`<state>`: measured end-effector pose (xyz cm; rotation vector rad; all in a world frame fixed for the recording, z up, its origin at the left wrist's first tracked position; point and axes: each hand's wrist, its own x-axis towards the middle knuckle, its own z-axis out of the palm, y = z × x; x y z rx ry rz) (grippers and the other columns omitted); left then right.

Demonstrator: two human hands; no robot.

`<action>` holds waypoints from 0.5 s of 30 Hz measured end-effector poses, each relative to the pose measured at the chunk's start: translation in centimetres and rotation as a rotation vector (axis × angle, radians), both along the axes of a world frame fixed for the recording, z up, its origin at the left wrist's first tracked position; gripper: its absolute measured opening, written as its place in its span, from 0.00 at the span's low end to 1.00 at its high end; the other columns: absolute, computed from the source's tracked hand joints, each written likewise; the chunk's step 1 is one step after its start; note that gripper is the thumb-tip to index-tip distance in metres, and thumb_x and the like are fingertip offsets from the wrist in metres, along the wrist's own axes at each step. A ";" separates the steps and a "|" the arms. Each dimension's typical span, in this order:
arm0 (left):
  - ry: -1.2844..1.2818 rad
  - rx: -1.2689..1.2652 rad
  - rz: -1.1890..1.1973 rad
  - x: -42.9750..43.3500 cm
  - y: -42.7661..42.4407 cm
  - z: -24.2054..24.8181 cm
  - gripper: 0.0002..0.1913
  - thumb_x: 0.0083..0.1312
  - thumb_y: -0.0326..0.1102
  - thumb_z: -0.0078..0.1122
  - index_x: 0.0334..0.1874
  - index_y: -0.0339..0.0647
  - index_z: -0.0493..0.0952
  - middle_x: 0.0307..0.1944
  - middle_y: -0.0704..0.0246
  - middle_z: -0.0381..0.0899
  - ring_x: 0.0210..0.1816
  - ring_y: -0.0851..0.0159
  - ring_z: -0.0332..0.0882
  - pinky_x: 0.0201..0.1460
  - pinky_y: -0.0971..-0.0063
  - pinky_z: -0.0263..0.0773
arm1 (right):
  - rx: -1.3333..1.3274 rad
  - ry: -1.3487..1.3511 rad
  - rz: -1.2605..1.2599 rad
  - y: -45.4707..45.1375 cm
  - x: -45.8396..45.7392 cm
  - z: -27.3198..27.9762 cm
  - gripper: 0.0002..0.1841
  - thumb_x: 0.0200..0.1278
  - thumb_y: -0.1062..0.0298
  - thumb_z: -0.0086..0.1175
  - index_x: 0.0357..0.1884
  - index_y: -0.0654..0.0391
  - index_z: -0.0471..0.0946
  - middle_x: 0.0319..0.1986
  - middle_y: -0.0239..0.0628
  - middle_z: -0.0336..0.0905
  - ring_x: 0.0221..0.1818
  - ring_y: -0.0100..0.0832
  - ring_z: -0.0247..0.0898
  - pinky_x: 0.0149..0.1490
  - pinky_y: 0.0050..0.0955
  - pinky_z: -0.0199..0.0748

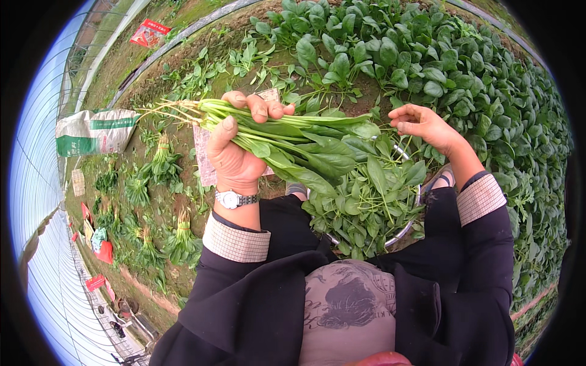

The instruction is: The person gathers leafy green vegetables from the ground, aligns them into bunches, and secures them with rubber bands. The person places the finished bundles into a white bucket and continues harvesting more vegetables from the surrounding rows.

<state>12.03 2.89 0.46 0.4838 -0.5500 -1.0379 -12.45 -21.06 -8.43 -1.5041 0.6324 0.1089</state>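
Note:
My left hand point(242, 158) is closed around a bundle of spinach plants point(297, 142), just below their roots. The pale roots point left, and the broad leaves fan out to the right. Off to the right, my right hand point(423, 126) hangs in the air with loosely curled fingers, apart from the bundle. I see nothing in it. Between my legs stands a round metal basin point(415, 201), heaped with loose green leaves point(352, 215). The bundle's leaf tips overlap the basin's far left side in my view.
Dense spinach plants point(499, 114) grow at the right and far side. Several tied spinach bunches point(162, 162) lie on soil to the left. Beyond them are a white-and-green sack point(98, 132) and red bags point(104, 251). A red packet point(149, 33) lies near the greenhouse edge.

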 end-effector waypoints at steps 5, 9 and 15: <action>0.151 0.098 0.120 -0.2 -0.1 0.1 0.11 0.61 0.37 0.59 0.44 0.45 0.74 0.34 0.66 0.76 0.46 0.58 0.73 0.61 0.47 0.63 | -0.094 0.325 0.262 0.0 -0.8 -1.9 0.12 0.59 0.66 0.56 0.39 0.64 0.78 0.30 0.36 0.80 0.29 0.25 0.76 0.38 0.26 0.74; -0.076 0.273 0.254 -1.1 0.8 -0.1 0.08 0.65 0.32 0.52 0.45 0.41 0.72 0.37 0.62 0.74 0.49 0.55 0.71 0.62 0.51 0.63 | -0.448 0.252 -0.411 -7.4 -5.7 -7.2 0.08 0.58 0.69 0.53 0.34 0.62 0.80 0.25 0.34 0.81 0.21 0.25 0.75 0.31 0.25 0.74; -0.281 0.323 0.249 -5.2 0.0 0.8 0.10 0.61 0.27 0.57 0.43 0.36 0.71 0.33 0.59 0.76 0.40 0.57 0.74 0.53 0.58 0.68 | -0.934 0.508 -0.258 -9.1 -6.7 -13.3 0.16 0.57 0.56 0.55 0.35 0.60 0.82 0.29 0.42 0.83 0.32 0.33 0.80 0.42 0.32 0.76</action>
